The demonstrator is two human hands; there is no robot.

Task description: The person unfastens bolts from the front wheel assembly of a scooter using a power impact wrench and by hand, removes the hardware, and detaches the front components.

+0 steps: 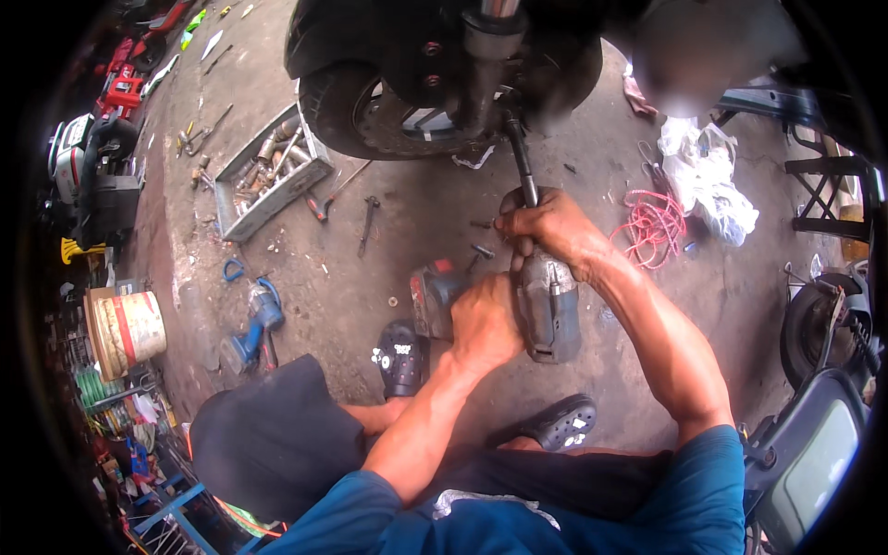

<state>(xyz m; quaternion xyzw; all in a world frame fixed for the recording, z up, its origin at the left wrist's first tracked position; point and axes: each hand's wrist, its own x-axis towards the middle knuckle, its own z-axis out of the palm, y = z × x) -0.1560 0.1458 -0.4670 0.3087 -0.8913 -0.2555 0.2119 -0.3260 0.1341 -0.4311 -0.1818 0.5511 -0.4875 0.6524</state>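
A cordless impact wrench (pixel 552 319), grey and dark, is held between both my hands. My left hand (pixel 486 319) is closed round its handle, with the red and black battery (pixel 432 294) below the fist. Near the front of the tool, my right hand (pixel 548 227) wraps round its nose. A small bolt-like piece (pixel 482 223) sticks out beside the right fingers; I cannot tell whether they grip it. The long dark extension with a socket (pixel 521 153) reaches up to the lower fork leg beside the motorcycle wheel (pixel 347 116). The socket's contact point is in shadow.
A metal tray (pixel 317 173) of sockets and tools lies left of the wheel. Loose bolts (pixel 483 250), a screwdriver (pixel 321 209) and a blue power tool (pixel 254 324) rest on the floor. Pink rope (pixel 650 227) and a white plastic bag (pixel 712 185) lie right.
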